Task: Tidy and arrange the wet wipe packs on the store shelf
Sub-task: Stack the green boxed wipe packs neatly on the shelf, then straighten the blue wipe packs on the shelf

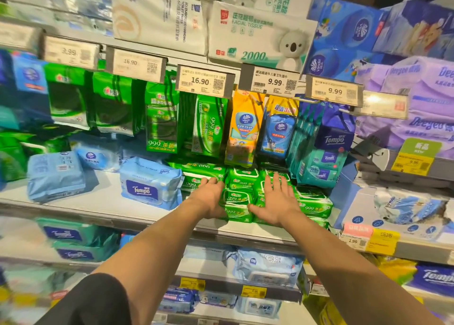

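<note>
Several green 999 wet wipe packs (242, 197) lie stacked in a cluster on the white shelf (103, 197) in front of me. My left hand (208, 197) rests against the left side of the cluster, fingers curled onto a pack. My right hand (276, 199) lies flat on top of the packs, fingers spread. Neither hand lifts a pack. A blue Tempo pack (149, 184) lies tilted just left of the green ones. Two pale blue packs (55, 175) lie askew further left.
Green, yellow and blue packs (243, 128) hang on hooks behind the cluster, under price tags (204, 81). Teal Tempo packs (319, 167) lean at the right. Tissue boxes (260, 35) sit on the shelf above. More wipes fill the lower shelves (265, 265).
</note>
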A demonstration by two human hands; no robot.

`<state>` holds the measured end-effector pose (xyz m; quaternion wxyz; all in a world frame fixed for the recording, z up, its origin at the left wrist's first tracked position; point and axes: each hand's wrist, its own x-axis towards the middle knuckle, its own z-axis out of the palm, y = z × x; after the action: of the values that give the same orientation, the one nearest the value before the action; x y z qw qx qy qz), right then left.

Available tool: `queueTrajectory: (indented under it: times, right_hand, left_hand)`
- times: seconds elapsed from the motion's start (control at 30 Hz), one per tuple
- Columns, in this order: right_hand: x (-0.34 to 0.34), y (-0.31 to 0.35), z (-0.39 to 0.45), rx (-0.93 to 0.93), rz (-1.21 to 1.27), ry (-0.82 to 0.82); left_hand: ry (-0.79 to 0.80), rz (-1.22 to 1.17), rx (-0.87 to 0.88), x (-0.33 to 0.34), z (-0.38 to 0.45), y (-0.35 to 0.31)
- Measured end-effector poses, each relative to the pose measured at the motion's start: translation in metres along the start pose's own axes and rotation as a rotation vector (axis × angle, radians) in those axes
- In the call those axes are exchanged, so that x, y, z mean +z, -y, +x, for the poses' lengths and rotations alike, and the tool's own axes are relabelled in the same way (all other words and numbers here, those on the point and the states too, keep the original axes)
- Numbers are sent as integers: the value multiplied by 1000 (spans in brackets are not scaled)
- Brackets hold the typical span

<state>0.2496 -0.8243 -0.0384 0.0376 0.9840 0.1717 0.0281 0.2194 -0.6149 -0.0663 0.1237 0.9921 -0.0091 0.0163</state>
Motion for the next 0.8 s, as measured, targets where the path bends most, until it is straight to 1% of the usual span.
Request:
queueTrajectory:
  times: [0.1,0.23,0.3,0.4,0.43,0.53,0.63,0.8]
  right_hand:
    - [-6,32,0,-89,-24,-21]
    - [-18,95,5,-152,-5,-29]
    - [-24,131,8,-183,-4,-55]
    - [-37,187,16,-206,31,-105]
    - [-42,207,19,-226,29,-118]
    - [-53,267,22,-317,30,-141]
    - [-56,319,21,-383,47,-140]
    - [-67,387,33,-461,40,-96]
  left_hand:
    - [-34,31,18,-14,-9,21]
    - [-97,35,18,-42,-30,65]
    - [-187,-24,27,-57,-46,91]
    - [-373,-187,-4,-82,-70,130]
    - [-396,-200,-9,-91,-79,145]
    - [-362,-122,-31,-109,-105,196]
    - [-361,-111,-167,-121,-129,252]
    - [-349,67,-289,-139,-159,332]
